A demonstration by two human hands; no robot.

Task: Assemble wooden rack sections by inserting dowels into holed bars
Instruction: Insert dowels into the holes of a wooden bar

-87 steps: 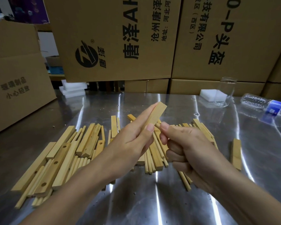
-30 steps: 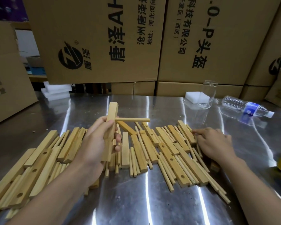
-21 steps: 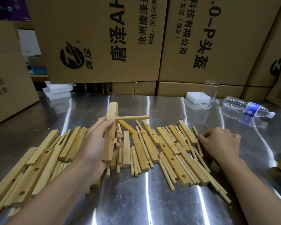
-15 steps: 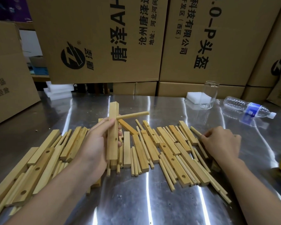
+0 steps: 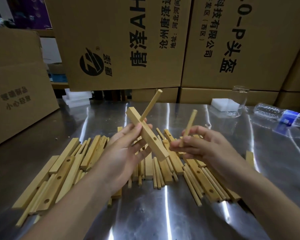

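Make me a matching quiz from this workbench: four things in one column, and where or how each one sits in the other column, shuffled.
Things
1. holed bar
2. loose dowel
3. glass
4. water bottle

States
A. lying on its side on the table, far right
B. gripped by the left hand, with an inserted dowel standing out of it
C. standing beside the white foam block
D. pinched by the right hand

Pairs: 1-B, 2-D, 3-C, 4-A
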